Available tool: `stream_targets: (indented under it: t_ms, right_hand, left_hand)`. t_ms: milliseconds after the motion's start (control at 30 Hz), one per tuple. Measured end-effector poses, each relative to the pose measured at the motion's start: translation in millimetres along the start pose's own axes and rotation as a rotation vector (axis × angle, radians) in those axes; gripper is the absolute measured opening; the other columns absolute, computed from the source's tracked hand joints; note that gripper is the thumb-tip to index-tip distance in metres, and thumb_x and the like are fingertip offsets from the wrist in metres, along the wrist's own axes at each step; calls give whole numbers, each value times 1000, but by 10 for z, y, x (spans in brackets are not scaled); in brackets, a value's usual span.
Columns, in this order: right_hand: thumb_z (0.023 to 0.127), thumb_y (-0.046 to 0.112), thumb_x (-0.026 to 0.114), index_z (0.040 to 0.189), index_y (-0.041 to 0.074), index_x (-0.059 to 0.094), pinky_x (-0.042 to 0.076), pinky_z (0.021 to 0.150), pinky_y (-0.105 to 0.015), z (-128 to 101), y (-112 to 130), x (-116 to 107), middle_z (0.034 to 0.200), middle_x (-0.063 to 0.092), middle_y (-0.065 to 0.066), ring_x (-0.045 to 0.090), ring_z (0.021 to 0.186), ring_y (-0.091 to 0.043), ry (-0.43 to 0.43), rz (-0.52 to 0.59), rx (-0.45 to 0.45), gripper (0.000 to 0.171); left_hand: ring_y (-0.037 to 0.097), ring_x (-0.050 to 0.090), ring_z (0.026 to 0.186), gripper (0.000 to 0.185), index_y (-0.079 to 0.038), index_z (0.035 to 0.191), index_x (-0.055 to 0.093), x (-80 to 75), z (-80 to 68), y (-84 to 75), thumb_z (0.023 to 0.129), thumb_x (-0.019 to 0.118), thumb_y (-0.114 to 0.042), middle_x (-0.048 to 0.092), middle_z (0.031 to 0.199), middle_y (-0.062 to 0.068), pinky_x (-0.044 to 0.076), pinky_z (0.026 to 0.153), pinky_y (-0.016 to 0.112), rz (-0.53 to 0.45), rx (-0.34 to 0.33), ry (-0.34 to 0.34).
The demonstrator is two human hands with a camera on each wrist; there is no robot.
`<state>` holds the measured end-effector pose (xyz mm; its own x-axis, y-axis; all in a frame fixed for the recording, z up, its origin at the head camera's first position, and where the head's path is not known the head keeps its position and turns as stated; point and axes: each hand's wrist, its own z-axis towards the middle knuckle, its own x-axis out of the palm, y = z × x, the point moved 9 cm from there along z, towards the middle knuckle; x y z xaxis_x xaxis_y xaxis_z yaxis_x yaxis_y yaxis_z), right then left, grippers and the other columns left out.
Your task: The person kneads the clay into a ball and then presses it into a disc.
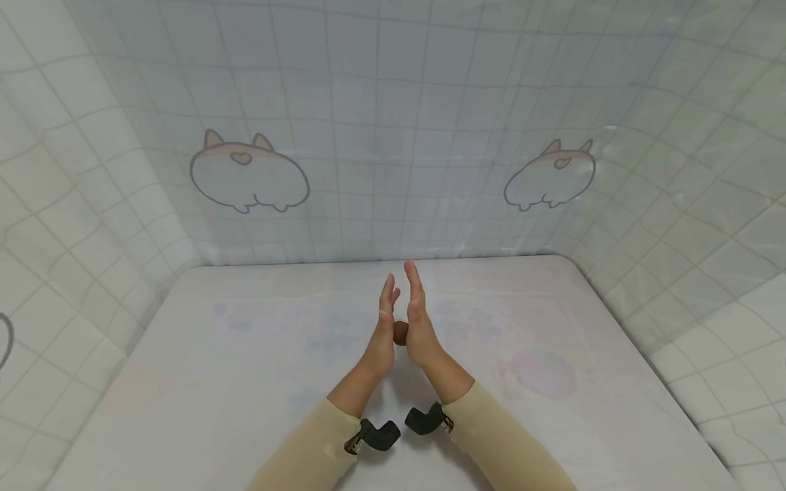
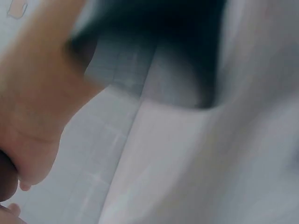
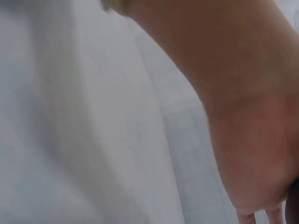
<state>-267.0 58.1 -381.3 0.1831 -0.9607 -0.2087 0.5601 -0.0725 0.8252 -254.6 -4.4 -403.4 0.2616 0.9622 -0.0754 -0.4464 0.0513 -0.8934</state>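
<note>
A small brown ball sits between the two palms, touching both. My left hand presses on it from the left, fingers straight and pointing away from me. From the right, the palm of my right hand presses against it, its fingers also straight. Both hands are just above the table. In the left wrist view only part of the brown ball shows at the left edge, against a palm. A dark sliver of the ball appears at the right edge of the right wrist view.
The hands are over a pale table covering with faint printed shapes. White grid-patterned sheets rise behind and on both sides. Black wrist mounts sit close to each other on the sleeves.
</note>
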Motion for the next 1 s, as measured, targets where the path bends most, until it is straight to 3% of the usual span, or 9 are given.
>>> stream_targets:
  t_ms: [200,467,500,567,700,733,800,1000]
  right_hand:
    - [91,83,17,162,24,-1,4,114,-67,50,-160,-31,167,1,1,0,152,-21,20,35,95,94]
    - [90,84,16,162,26,0,4,114,-67,-6,-318,64,167,-1,0,2,151,-27,84,72,139,94]
    - [91,83,15,162,25,-1,5,114,-67,-18,-308,81,167,-2,-2,7,150,-26,92,65,126,94]
    - [93,80,12,162,20,-1,7,115,-65,-47,-273,120,150,39,-13,42,129,-24,108,46,92,93]
    - [98,74,9,162,13,-2,10,117,-60,-96,-147,192,147,43,-16,46,126,-18,129,71,-10,89]
    - [99,73,9,162,12,-2,10,118,-59,-103,-113,205,145,44,-16,45,131,-19,132,89,-35,88]
    - [101,69,10,162,12,-2,9,118,-59,-117,-48,222,167,6,-10,10,152,-21,138,140,-80,84]
    - [103,66,12,162,14,-5,6,117,-61,-145,90,227,167,5,-13,4,153,-33,131,215,-135,80]
  left_hand:
    - [35,3,152,93,-20,161,-8,56,-30,-41,92,8,-80,-5,167,5,5,110,73,-78,1,25]
    - [36,4,151,93,-14,161,-4,-48,17,-153,95,10,-78,-4,167,12,2,113,68,-110,83,-17]
    - [35,4,152,93,-15,162,-4,-66,27,-158,95,10,-78,-2,167,11,2,113,69,-100,82,-27]
    - [33,4,152,92,-18,162,-3,-95,47,-159,94,10,-79,1,166,10,3,111,70,-79,76,-44]
    - [27,4,152,92,-25,162,0,-155,70,-120,92,12,-82,8,166,6,4,111,71,-37,41,-86]
    - [26,4,152,92,-25,162,0,-169,73,-107,91,12,-82,8,166,6,4,112,70,-29,38,-93]
    - [25,5,152,92,-25,162,1,-196,76,-78,92,11,-82,8,166,7,5,112,70,-8,33,-108]
    - [26,8,153,89,-21,162,1,-235,78,29,94,7,-78,5,167,6,7,112,70,62,11,-118]
